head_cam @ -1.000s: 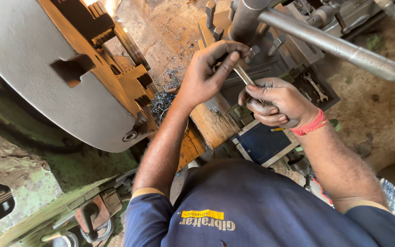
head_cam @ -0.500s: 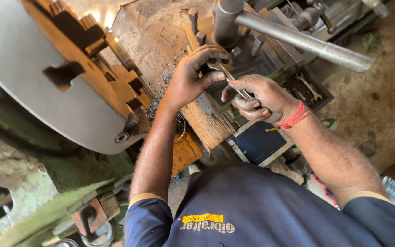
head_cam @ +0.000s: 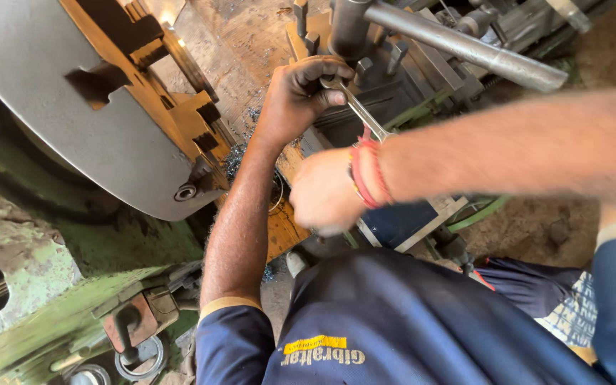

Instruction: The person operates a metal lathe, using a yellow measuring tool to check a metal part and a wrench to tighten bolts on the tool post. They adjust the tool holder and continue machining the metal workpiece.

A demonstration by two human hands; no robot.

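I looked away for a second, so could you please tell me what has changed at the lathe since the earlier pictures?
The right hand slid back along the spanner toward the body. The left hand stayed gripping the spanner's head at the tool post; the chuck is unchanged.

Tight quarters here: the left hand is hemmed between the big chuck and the tool post, the long steel handle barring overhead; open floor lies right.

left hand grips spanner | right hand blurred | lathe chuck
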